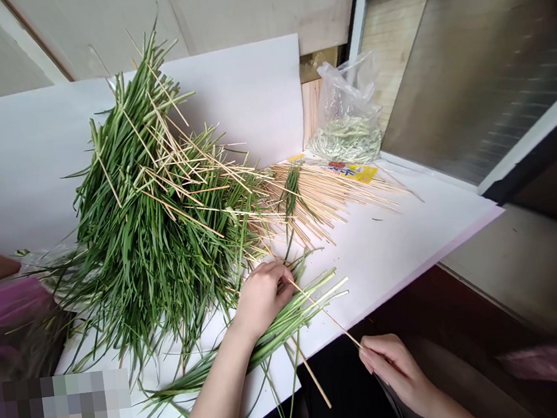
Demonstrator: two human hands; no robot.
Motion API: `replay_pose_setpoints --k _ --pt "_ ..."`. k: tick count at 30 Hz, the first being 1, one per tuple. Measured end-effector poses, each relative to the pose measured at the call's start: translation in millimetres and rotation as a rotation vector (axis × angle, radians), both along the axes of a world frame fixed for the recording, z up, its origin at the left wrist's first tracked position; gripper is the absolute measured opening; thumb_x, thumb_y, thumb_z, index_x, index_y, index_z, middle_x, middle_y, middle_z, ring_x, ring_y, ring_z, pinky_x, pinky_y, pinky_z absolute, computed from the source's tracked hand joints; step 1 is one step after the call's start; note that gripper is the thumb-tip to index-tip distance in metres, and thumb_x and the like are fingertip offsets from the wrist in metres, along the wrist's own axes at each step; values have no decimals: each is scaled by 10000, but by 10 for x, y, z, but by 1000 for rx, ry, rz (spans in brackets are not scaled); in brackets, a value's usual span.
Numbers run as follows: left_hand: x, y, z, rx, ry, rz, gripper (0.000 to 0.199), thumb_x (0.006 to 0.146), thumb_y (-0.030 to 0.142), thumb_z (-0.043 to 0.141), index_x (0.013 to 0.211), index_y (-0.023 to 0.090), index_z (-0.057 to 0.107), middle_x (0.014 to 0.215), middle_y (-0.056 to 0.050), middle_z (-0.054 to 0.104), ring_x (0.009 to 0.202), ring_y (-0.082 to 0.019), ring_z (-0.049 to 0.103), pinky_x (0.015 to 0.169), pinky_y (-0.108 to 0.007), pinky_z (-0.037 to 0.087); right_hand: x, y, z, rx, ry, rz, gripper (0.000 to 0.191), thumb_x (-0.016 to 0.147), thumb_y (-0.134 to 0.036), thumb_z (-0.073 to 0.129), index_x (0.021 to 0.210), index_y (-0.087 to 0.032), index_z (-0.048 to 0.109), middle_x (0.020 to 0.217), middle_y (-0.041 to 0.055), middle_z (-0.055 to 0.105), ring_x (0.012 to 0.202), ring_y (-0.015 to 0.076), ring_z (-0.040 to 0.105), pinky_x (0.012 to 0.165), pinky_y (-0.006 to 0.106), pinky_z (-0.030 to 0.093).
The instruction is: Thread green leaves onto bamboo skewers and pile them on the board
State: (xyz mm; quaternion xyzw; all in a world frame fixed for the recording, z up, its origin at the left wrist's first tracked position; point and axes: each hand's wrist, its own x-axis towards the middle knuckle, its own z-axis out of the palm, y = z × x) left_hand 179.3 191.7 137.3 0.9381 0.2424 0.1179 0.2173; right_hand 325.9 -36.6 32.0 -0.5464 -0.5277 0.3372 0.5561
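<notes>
Left hand point(262, 298) clamped on a leaf bunch point(291, 323) over the table edge, right hand point(392, 372) pinching a long skewer point(326, 312) that reaches the left hand; on the white table point(394, 256), a big heap of leaves point(147, 204), loose skewers point(330, 196), a plastic bag point(348, 117).

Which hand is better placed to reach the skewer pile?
Probably the left hand: it sits closer to the skewer pile, though it holds green leaves; the right hand is farther off, pinching a skewer.
</notes>
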Motion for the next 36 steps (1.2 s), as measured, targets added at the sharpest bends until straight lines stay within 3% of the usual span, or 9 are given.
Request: replay_pose_setpoints --k 5,9,14,16,19,23,30,36 --pt "4 -11 -23 5 13 59 213 856 137 649 1058 203 663 950 -52 700 933 -252 637 849 -356 470 0 3 -11 -1 -12 -5 513 1088 -441 403 631 -208 383 568 -40 367 496 132 364 498 282 244" --pt "13 -24 5 -16 22 22 116 840 101 614 878 200 662 911 -46 676 860 -223 621 782 -319 456 -11 2 -13 -3 -8 -3 508 1087 -431 405 631 -209 374 569 -41 365 495 131 365 498 281 241" --pt "-7 -19 53 -215 -75 82 78 832 125 600 834 203 600 826 -1 666 708 -160 590 670 -268 407 -8 -9 -25 -9 -11 -12 498 1086 -419 410 636 -209 386 572 -41 368 500 132 363 501 281 241" --pt "-20 -4 40 -324 -167 101 44 862 172 589 888 205 578 816 6 662 697 -149 584 641 -253 392 -5 -10 -39 -16 -13 -18 495 1087 -415 408 637 -209 392 574 -42 366 500 132 356 501 281 240" --pt "-36 20 1 -423 -297 146 152 899 249 581 1043 203 583 820 9 625 670 -135 547 599 -237 368 -5 -6 -62 -36 -17 -38 490 1086 -409 405 638 -211 387 576 -44 361 501 133 351 502 280 242" --pt "-35 26 -15 -414 -353 188 263 923 320 571 1155 203 613 792 21 529 621 -119 467 579 -233 344 -9 4 -75 -55 -32 -65 488 1084 -412 397 639 -216 375 582 -39 369 512 141 370 513 283 255" --pt "-21 15 1 -381 -375 286 379 912 487 600 1143 188 636 616 77 298 553 -123 331 547 -241 274 -9 12 -78 -62 -42 -65 489 1085 -416 386 639 -218 364 583 -37 363 513 144 366 513 286 251" --pt "-38 26 4 -413 -320 309 412 867 508 639 1100 172 692 585 77 302 540 -116 280 532 -241 223 -8 13 -93 -57 -36 -60 490 1088 -420 386 643 -216 369 588 -36 369 520 143 369 517 285 254"
